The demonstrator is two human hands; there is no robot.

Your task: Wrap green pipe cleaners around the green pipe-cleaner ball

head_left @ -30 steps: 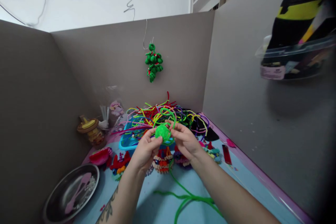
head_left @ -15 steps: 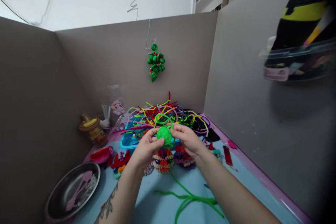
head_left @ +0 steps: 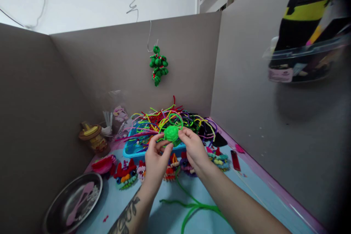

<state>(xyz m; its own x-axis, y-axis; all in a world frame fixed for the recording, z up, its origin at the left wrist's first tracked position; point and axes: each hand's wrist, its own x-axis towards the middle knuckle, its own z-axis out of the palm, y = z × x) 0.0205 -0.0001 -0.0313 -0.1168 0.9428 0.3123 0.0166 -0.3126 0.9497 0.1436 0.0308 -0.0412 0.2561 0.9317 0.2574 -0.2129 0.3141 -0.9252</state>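
A bright green ball-like piece twisted from pipe cleaners point(head_left: 171, 134) is held up between my two hands. My left hand point(head_left: 157, 157) pinches its left side, the thumb below it. At its right edge, the thumb and fingertips of my right hand point(head_left: 192, 148) are closed on it. A thin green loop rises above the piece and a strand trails down from it. Loose green pipe cleaners point(head_left: 196, 206) lie on the blue table mat point(head_left: 164, 223) under my forearms. Behind my hands, a blue basket point(head_left: 131, 152) is heaped with multicoloured pipe cleaners point(head_left: 161, 117).
Several colourful pipe-cleaner figures point(head_left: 126, 175) stand in front of the basket. At left are a metal bowl point(head_left: 59, 201) with a pink scoop and white beads, and a brown-yellow cup point(head_left: 94, 139). A green ornament point(head_left: 158, 66) hangs on the grey partition point(head_left: 186, 51); a clear holder point(head_left: 304, 58) is on the right wall.
The green piece has turned slightly and risen a little. My left thumb has slid down to its lower edge. The whole view has shifted a little.
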